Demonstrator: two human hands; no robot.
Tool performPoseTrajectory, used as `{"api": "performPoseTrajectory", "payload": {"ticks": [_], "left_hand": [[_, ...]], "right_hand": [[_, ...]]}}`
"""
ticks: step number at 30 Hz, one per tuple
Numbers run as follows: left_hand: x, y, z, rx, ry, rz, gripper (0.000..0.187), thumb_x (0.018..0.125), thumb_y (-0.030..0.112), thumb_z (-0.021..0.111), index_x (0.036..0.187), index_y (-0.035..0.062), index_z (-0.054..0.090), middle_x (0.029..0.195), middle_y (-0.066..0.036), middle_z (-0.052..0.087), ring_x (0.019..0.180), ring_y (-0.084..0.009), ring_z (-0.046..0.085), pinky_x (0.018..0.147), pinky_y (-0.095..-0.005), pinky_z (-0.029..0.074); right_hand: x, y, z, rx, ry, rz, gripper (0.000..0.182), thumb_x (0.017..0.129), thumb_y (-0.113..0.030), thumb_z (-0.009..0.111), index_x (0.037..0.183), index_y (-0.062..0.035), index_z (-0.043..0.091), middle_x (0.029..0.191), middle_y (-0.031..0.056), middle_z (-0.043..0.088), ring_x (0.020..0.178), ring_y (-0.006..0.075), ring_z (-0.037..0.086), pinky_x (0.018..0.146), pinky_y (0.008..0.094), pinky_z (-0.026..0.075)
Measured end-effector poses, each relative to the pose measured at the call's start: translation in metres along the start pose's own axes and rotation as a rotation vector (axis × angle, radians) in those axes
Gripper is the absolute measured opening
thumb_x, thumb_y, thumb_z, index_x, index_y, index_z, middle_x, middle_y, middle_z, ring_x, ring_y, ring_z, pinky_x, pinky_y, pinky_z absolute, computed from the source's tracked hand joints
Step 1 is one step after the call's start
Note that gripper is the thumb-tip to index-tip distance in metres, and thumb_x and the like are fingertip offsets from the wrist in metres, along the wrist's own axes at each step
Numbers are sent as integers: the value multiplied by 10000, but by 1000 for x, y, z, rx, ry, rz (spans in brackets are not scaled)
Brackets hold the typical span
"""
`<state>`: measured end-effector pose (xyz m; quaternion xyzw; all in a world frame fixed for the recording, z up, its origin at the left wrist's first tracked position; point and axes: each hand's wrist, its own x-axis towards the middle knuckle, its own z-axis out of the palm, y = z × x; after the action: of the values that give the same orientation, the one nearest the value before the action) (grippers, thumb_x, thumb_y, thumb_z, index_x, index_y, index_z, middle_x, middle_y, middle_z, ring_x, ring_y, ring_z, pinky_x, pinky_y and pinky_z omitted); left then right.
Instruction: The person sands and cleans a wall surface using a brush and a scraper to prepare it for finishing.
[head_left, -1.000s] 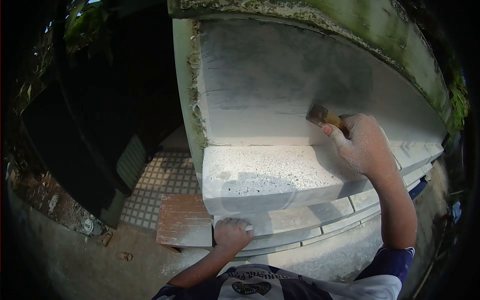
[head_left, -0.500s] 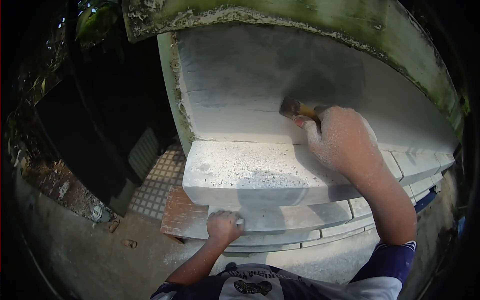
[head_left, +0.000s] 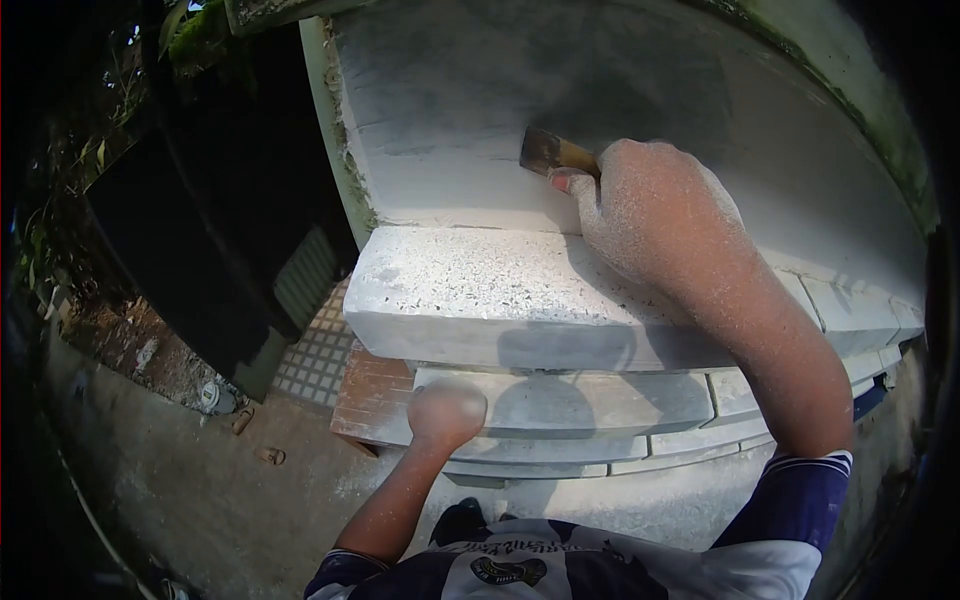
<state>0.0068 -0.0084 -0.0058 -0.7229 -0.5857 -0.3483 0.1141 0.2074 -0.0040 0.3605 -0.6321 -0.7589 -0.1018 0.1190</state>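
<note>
The right hand point(head_left: 660, 215), dusted white, sat at two o'clock of the view, clenched around the yellowish handle of a scraper point(head_left: 558, 153). That tool stood at one o'clock, its blade pointing toward ten o'clock over the grey-smeared wall point(head_left: 440, 130); whether the edge touched could not be told. Below it, mid-view, ran a ledge point(head_left: 460, 265) sprinkled with dark flecks. The left hand point(head_left: 447, 410) was between six and seven o'clock, at a lower slab point(head_left: 590, 405) — too blurred to tell its grip — with a brown wooden stool point(head_left: 368, 392) just beyond it, toward nine o'clock.
</note>
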Motion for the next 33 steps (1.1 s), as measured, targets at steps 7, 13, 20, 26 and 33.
{"api": "performPoseTrajectory", "payload": {"ticks": [7, 13, 20, 26, 33], "left_hand": [[-4, -7, 0, -45, -38, -7, 144, 701, 306, 734, 765, 177, 744, 790, -20, 725, 775, -265, 701, 729, -425, 541], [-1, -5, -11, -70, -80, 15, 138, 664, 269, 764, 764, 175, 748, 802, -47, 741, 790, -275, 716, 747, -422, 558], [-2, -13, -6, -117, -72, 77, 133, 649, 266, 747, 742, 171, 736, 767, -58, 733, 742, -281, 710, 707, -430, 550], [-2, -19, -2, -120, -146, 110, 174, 698, 336, 736, 785, 185, 750, 742, -39, 721, 733, -259, 697, 682, -429, 533], [0, -12, -8, -149, -67, 108, 123, 675, 279, 729, 730, 170, 729, 742, -40, 726, 696, -263, 697, 667, -420, 537]], "right_hand": [[5, 1, 9, 1, 126, 51, 385, 987, -274, 614, 916, 76, 756, 695, 212, 687, 642, 304, 683, 708, 436, 563], [-2, -12, -1, -20, 3, 211, 426, 1016, -305, 578, 899, 68, 745, 688, 202, 696, 653, 300, 717, 713, 443, 594], [7, -37, 8, -9, 62, 184, 404, 975, -287, 587, 896, 75, 745, 663, 216, 679, 650, 340, 700, 738, 451, 587], [2, -19, 2, 17, 91, 348, 417, 975, -291, 591, 932, 94, 745, 660, 228, 667, 636, 348, 693, 735, 452, 580], [-2, -16, 11, 96, 121, 310, 462, 974, -321, 649, 841, 115, 724, 589, 223, 590, 561, 320, 595, 652, 450, 509]]}}
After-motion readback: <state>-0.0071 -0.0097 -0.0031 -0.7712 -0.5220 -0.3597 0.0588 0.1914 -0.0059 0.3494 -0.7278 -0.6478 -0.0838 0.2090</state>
